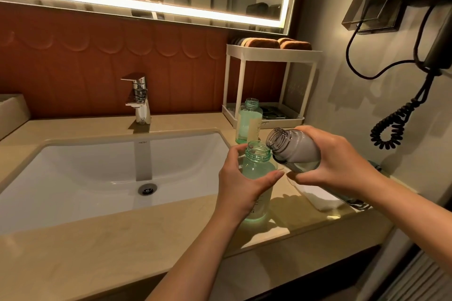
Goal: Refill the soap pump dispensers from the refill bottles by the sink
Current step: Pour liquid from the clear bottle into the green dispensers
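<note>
Counter front (117,247) free – rack (266,115), 2nd bottle (248,121) block back-right.

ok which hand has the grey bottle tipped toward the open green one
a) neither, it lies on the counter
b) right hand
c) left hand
b: the right hand holds the grey bottle tilted, mouth beside the neck of the green bottle, which the left hand steadies upright.

Bottle label (254,205) print too small
</note>
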A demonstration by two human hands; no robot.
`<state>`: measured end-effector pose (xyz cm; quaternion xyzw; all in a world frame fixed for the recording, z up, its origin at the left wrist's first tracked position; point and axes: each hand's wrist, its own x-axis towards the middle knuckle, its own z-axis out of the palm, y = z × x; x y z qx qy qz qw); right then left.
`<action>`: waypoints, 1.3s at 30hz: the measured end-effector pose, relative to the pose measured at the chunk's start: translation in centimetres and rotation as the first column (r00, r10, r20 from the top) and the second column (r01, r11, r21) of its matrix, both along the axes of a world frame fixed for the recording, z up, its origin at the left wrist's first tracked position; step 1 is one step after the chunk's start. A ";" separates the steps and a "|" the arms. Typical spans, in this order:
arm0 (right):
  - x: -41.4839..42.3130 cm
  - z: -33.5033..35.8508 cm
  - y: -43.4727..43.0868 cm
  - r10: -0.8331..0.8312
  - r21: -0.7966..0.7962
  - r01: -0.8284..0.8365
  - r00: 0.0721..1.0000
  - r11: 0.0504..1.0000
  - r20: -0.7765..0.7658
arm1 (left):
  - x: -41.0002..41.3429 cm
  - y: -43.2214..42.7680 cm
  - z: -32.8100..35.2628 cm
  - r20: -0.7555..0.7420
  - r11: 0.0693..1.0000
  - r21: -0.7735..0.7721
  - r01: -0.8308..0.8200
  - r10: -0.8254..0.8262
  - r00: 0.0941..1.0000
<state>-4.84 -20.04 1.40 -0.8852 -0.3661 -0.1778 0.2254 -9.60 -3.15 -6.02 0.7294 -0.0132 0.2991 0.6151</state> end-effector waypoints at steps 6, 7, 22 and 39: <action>-0.1 0.7 0.0 -0.023 -0.044 0.023 1.000 0.999 0.011 | -0.1 0.0 0.0 -0.001 1.000 0.003 0.001 -0.001 1.000; -0.1 0.8 0.0 -0.027 -0.053 0.028 1.000 0.998 0.014 | -0.1 0.0 0.1 -0.002 1.000 0.005 0.000 0.000 1.000; -1.2 2.7 0.4 -0.065 -0.215 0.076 0.996 0.974 0.054 | -0.2 0.0 0.2 0.005 1.000 -0.002 0.004 -0.004 1.000; -1.2 3.6 0.4 -0.076 -0.303 0.090 0.995 0.949 0.058 | -0.2 -0.1 0.1 0.003 1.000 0.005 -0.004 0.004 1.000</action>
